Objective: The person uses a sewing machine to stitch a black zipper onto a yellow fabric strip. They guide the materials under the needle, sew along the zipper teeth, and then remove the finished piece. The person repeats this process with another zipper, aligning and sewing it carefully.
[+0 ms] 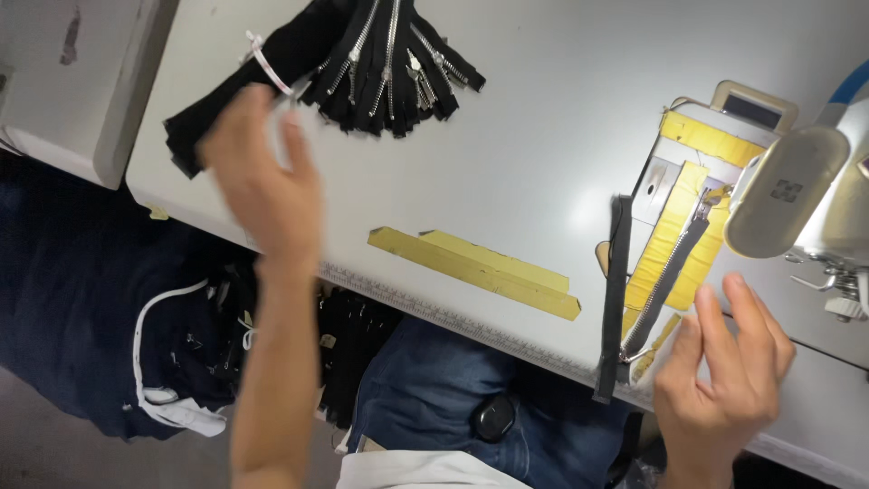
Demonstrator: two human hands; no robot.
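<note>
Nearest: right hand [724, 380] at the table's front edge, fingers loosely spread, gripping nothing; fingertips sit just beside the lower end of the zipper [665, 276]. Zipper lies flat on yellow tape strips [674, 231] under the sewing machine head [783, 190]. Long axis runs diagonal, near-left to far-right; slider end points away toward the needle area, open tail toward the operator. A black fabric strip [615, 299] lies beside it, approx. parallel, overhanging the table edge.

Step in hand, judged: piece positioned at machine, left hand fetching. Left hand [262, 177] is motion-blurred, open wide, empty, close to the bundle of black zippers [362, 59] farther back, tied w/ a white band [267, 63]. Next move calls for pinching one zipper clear of the bundle w/o dragging the rest.
</note>
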